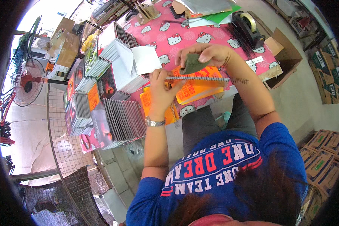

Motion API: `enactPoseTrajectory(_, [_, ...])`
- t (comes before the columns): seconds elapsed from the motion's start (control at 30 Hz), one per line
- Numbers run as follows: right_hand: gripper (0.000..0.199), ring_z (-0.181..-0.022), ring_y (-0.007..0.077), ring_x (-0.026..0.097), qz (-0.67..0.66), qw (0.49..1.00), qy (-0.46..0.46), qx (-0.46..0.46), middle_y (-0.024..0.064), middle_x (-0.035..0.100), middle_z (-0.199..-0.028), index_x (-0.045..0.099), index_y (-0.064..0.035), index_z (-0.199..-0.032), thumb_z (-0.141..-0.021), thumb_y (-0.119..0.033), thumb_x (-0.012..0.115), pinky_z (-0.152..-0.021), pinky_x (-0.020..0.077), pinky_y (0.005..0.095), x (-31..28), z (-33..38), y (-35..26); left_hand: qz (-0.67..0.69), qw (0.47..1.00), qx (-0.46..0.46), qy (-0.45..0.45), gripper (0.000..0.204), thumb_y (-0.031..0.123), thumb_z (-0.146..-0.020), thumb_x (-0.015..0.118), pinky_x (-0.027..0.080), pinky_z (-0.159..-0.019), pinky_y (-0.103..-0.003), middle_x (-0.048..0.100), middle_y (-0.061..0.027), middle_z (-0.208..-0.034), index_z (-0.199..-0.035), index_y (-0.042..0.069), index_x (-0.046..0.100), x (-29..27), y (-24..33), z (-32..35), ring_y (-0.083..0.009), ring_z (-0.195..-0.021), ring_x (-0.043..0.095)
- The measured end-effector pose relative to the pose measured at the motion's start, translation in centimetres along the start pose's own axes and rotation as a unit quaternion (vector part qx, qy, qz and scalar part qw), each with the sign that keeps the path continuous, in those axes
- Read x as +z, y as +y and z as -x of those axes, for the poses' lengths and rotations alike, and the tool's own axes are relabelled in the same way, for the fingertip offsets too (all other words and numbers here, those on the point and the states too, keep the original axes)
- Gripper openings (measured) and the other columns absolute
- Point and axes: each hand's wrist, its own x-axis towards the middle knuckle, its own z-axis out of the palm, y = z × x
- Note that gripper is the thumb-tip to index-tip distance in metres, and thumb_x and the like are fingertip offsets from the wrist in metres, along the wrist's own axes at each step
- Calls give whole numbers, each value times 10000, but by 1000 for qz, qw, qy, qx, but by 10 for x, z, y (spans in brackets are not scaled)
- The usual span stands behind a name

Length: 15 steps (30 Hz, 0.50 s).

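Observation:
My left hand (pixel 162 90), with a silver watch on its wrist, pinches the left end of an orange-covered spiral notebook (pixel 203 83). Its metal coil (pixel 199 78) runs along the top edge, and a loose length sticks out past the right end beneath my right forearm. Just above the coil, my right hand (pixel 207 54) grips a dark green, flat, cloth-like piece (pixel 193 63) between thumb and fingers. Under my left wrist lie more orange notebooks (pixel 172 114), partly covered by the hand.
Stacks of spiral notebooks (pixel 122 118) crowd the table's left side, with a white-paged one (pixel 145 60) lying open. A black tape dispenser (pixel 248 32) stands at the back right of the pink patterned table (pixel 192 32). An open cardboard box (pixel 286 56) sits beyond the right edge.

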Motion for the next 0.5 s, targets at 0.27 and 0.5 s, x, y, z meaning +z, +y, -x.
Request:
enactPoseTrajectory(0.27, [552,-941,164,613,110,994,2,22,72,654,-1014,630,-8,-1128,-765,-416,708,-861,479,306,-15,-16,17,340,919,-191,-60,251,17,-788,752,479,-653,-241,598,-31,-880,-942,21,554,15,-35,13,-100,-778,591])
enactPoseTrajectory(0.5, [542,-1076,340,538,705,450,491,244,144,636,-1079,703,-136,-1084,-713,-530,723,-953,437,409,-97,59,54,346,918,-194,10,212,20,-861,688,511,-611,-227,629,-47,-836,-1016,19,543,14,-30,13,-105,-705,618])
